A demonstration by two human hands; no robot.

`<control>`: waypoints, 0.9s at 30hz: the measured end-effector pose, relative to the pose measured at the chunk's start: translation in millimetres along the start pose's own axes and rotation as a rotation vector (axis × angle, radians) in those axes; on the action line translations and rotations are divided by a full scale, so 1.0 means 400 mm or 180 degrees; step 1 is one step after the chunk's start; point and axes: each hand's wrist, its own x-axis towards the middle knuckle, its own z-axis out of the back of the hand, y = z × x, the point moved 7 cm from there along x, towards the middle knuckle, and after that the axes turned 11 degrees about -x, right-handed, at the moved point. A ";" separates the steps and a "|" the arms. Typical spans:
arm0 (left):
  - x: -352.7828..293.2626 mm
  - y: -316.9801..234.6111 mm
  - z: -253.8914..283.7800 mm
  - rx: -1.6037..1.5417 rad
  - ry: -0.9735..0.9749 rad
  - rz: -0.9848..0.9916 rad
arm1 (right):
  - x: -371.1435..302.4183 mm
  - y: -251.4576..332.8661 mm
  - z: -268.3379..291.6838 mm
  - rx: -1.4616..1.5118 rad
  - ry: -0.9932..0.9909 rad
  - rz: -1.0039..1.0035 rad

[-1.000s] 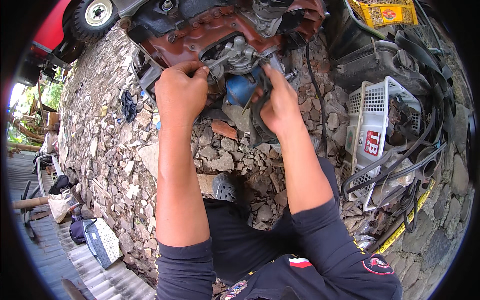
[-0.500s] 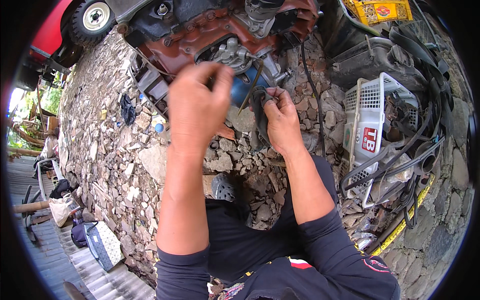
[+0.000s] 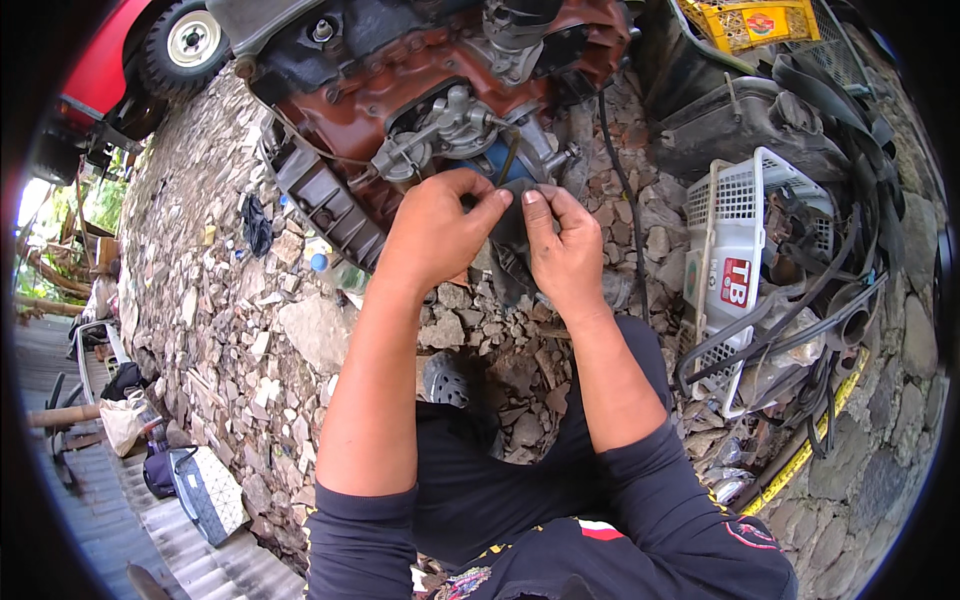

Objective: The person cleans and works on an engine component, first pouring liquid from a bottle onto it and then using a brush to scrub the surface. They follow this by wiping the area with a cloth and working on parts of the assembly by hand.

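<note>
My left hand [image 3: 440,228] and my right hand [image 3: 566,245] come together in front of the engine, fingertips pinched on a dark rag [image 3: 511,222]. The rag hangs down between them and bunches below the fingers. Just above my fingertips a thin brownish metal pipe [image 3: 511,158] slants down from the engine's front; its lower end is hidden by my hands and the rag. Behind it sits the rust-red engine [image 3: 345,105], with a grey metal pump-like part [image 3: 458,118] on its side and a blue rounded part [image 3: 490,160] beneath.
A white plastic basket [image 3: 722,268] of hoses and parts stands to the right, near a dirty black box [image 3: 750,125] and a yellow crate [image 3: 760,22]. Loose rubble covers the ground. Corrugated sheets [image 3: 205,535] lie at lower left; a red vehicle's wheel [image 3: 193,40] is at upper left.
My left hand has come down and right to meet my right hand at the rag. My right hand has shifted slightly, and the rag now sits between both sets of fingertips.
</note>
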 end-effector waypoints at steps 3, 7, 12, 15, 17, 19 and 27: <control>0.006 0.011 0.007 -0.0193 -0.0383 -0.0266 | -0.004 -0.022 -0.023 0.0206 0.0579 -0.0351; 0.016 0.008 0.037 -0.0287 -0.0985 -0.0592 | -0.038 -0.030 -0.058 0.0970 0.1672 -0.0626; 0.001 -0.031 0.049 0.0294 -0.1424 -0.1004 | -0.036 -0.024 -0.071 0.2622 0.0836 -0.0922; -0.020 -0.065 0.092 0.0206 -0.1815 -0.1206 | -0.017 -0.025 -0.090 0.2891 0.0262 -0.1104; -0.024 -0.058 0.134 0.0123 -0.2032 -0.1057 | -0.006 -0.029 -0.117 0.2783 0.0002 -0.1124; -0.029 -0.061 0.177 0.0227 -0.2322 -0.1117 | 0.026 -0.016 -0.138 0.1756 0.0148 -0.0710; 0.025 0.042 0.206 0.0642 -0.1851 -0.0680 | 0.062 0.085 -0.134 -0.1977 0.0886 0.0120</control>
